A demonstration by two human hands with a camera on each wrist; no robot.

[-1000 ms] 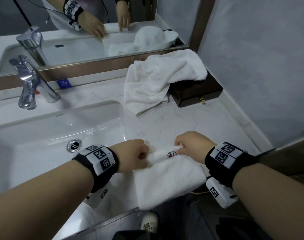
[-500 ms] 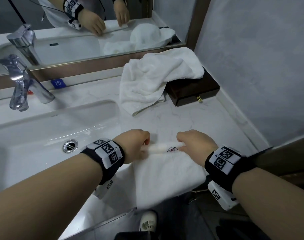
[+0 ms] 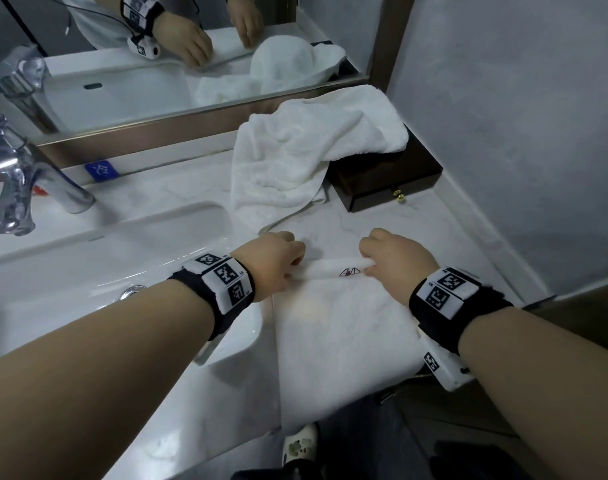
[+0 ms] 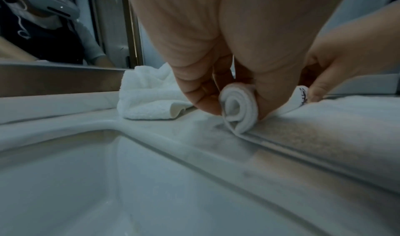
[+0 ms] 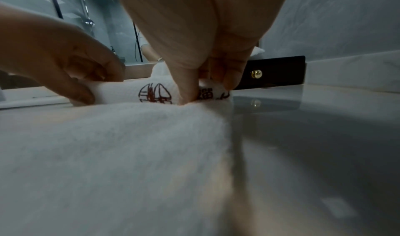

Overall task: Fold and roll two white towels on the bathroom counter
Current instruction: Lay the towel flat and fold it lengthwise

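A folded white towel (image 3: 340, 337) lies flat on the marble counter (image 3: 416, 237), its near end hanging over the front edge. Its far end is rolled into a thin tube with a red embroidered logo (image 3: 350, 271) facing up. My left hand (image 3: 274, 259) pinches the roll's left end; the spiral end (image 4: 239, 106) shows between thumb and fingers. My right hand (image 3: 392, 259) pinches the right end beside the logo (image 5: 154, 93). A second white towel (image 3: 306, 157) lies crumpled at the back, draped over a dark box.
A white sink basin (image 3: 105, 271) with a chrome faucet (image 3: 18, 181) fills the left. The dark wooden box (image 3: 392, 181) with a brass knob sits in the back right corner. A mirror (image 3: 157, 57) runs along the back; a grey wall (image 3: 503, 133) bounds the right.
Both hands have rolled the towel's far end a little tighter, and the roll has grown slightly. The view has shifted a bit; the crumpled towel has not moved.
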